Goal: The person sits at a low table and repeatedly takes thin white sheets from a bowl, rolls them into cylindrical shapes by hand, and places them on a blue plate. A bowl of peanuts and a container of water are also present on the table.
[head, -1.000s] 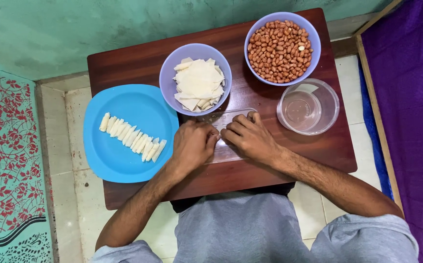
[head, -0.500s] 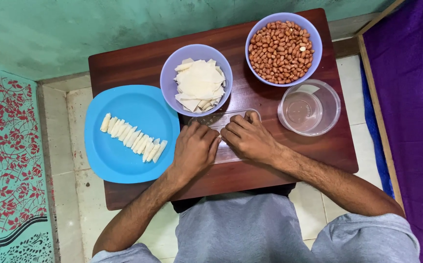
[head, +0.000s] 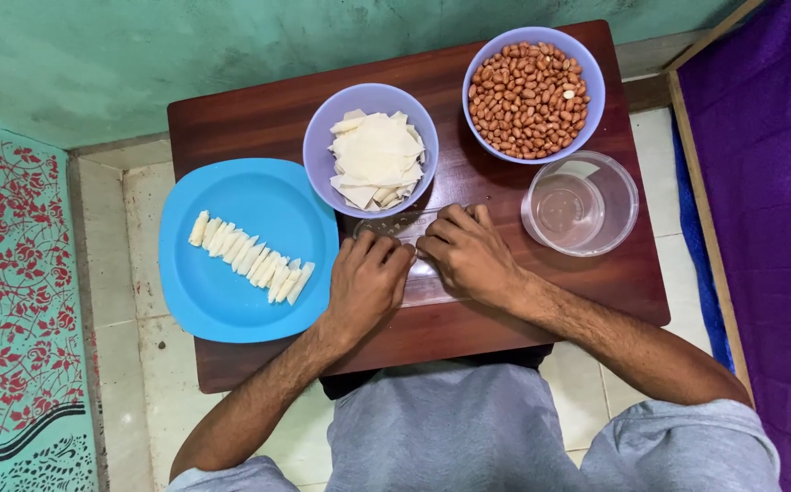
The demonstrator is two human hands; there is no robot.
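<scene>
Both my hands rest side by side on a clear flat plate (head: 432, 290) at the table's front middle. My left hand (head: 368, 282) and my right hand (head: 468, 255) have bent fingers with the tips meeting; whatever lies under them is hidden. Just behind them stands a lavender bowl (head: 321, 137) holding pale square wrappers (head: 375, 157). To the left, a blue plate (head: 231, 310) carries a diagonal row of several small white rolls (head: 250, 258).
A second lavender bowl (head: 596, 82) full of peanuts (head: 527, 87) stands at the back right of the dark wooden table (head: 259, 118). A clear bowl (head: 627, 196) with a little water sits right of my right hand. A purple cloth (head: 769, 182) lies to the right.
My fingers have shifted slightly over the clear plate, and both hands stay in the same spot. Nothing else has moved.
</scene>
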